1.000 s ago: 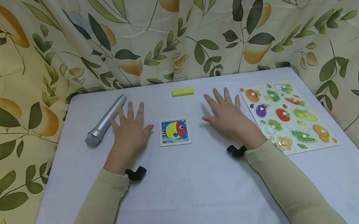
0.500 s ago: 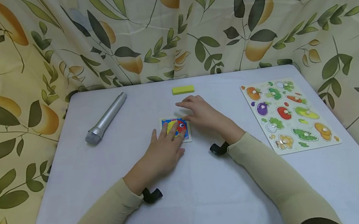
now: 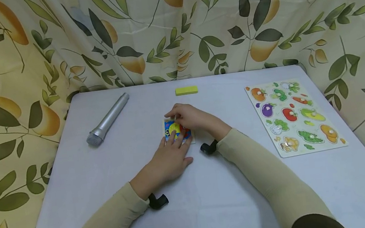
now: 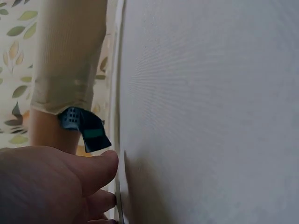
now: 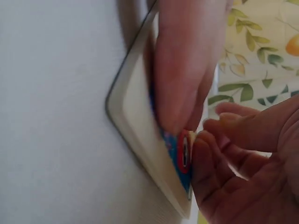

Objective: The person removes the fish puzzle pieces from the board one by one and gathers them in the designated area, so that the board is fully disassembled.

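The small fish puzzle (image 3: 167, 126) lies on the table, partly covered by both hands. My left hand (image 3: 168, 163) rests its spread, straight fingers on the front part. Over the back edge, my right hand (image 3: 195, 120) has bent fingers, with thumb and fingertips close together at the puzzle. In the right wrist view, left fingers (image 5: 182, 65) press on the picture beside the pale rim (image 5: 135, 126), while the right hand (image 5: 252, 158) pinches at the far edge; exactly what lies between its fingertips is hidden. The left wrist view shows the left hand (image 4: 56, 182) close up.
A silver microphone (image 3: 109, 119) lies at the left. Behind the puzzle is a yellow block (image 3: 186, 90). A vegetable puzzle board (image 3: 292, 119) lies at the right. A patterned curtain (image 3: 172, 27) hangs behind the table's back edge.
Both hands have moved inward from either side onto the fish puzzle. The left fingers came down on it; the right fingers, spread before, have bent together at its back edge.
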`<state>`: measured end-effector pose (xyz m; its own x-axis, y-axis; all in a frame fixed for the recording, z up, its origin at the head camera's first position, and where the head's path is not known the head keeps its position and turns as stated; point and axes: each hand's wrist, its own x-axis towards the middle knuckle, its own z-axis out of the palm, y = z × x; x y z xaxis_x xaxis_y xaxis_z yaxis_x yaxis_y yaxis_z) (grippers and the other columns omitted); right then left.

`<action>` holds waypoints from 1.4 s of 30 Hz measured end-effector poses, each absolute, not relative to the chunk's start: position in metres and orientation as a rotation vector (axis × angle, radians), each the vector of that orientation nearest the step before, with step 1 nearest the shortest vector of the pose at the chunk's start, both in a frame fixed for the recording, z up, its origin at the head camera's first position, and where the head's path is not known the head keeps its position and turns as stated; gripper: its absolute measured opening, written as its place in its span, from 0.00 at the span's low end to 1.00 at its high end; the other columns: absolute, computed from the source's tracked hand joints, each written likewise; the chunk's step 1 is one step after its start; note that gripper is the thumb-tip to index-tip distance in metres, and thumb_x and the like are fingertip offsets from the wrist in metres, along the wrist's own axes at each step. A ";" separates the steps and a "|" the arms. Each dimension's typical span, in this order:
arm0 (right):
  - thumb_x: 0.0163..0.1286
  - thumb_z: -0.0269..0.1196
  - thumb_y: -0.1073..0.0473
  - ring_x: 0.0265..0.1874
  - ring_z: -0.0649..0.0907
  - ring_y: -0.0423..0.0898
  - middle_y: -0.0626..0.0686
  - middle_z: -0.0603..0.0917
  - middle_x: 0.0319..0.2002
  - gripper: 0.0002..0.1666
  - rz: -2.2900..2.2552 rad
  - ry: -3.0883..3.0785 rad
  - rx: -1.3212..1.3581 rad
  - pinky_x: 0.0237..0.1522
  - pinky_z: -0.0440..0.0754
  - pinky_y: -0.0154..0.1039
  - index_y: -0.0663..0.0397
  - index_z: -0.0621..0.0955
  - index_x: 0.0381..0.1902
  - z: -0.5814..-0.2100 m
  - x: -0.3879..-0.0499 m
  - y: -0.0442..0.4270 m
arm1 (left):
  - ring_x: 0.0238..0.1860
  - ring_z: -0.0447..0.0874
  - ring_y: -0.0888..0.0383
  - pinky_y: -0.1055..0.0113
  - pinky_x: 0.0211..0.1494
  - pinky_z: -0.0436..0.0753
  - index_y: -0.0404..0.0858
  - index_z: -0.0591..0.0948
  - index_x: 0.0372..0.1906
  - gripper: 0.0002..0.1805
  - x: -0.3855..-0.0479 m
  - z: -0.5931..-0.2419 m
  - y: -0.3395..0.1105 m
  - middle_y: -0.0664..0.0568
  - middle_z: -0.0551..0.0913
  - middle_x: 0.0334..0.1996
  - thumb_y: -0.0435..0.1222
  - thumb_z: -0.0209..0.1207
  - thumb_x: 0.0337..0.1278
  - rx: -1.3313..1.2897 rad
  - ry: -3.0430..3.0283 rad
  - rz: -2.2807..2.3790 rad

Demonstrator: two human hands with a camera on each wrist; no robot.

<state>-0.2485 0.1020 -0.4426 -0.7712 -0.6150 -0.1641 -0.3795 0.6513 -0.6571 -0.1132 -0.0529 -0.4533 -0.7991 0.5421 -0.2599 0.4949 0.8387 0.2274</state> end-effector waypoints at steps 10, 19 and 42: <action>0.79 0.58 0.71 0.53 0.82 0.50 0.56 0.81 0.54 0.24 -0.778 2.476 -0.803 0.61 0.83 0.43 0.55 0.85 0.68 -0.448 -0.249 0.098 | 0.90 0.41 0.37 0.34 0.88 0.52 0.50 0.57 0.88 0.39 -0.114 -0.454 -0.057 0.48 0.50 0.89 0.59 0.48 0.83 0.803 2.700 0.227; 0.77 0.57 0.72 0.58 0.81 0.52 0.57 0.83 0.59 0.24 -0.829 2.452 -0.745 0.67 0.82 0.48 0.56 0.87 0.65 -0.444 -0.248 0.096 | 0.90 0.38 0.37 0.36 0.89 0.51 0.50 0.57 0.88 0.40 -0.115 -0.450 -0.060 0.47 0.49 0.89 0.60 0.48 0.82 0.803 2.666 0.267; 0.75 0.56 0.73 0.57 0.82 0.54 0.59 0.84 0.59 0.22 -0.980 2.424 -0.649 0.69 0.81 0.51 0.61 0.84 0.62 -0.446 -0.246 0.092 | 0.90 0.40 0.37 0.35 0.88 0.52 0.50 0.57 0.88 0.36 -0.118 -0.451 -0.062 0.49 0.51 0.89 0.52 0.47 0.84 0.822 2.649 0.300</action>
<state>-0.2460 0.0916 -0.4462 -0.7912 -0.5697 -0.2223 -0.2551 0.6379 -0.7266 -0.1183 -0.0625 -0.4507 -0.7706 0.5795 -0.2653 0.5054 0.8092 0.2997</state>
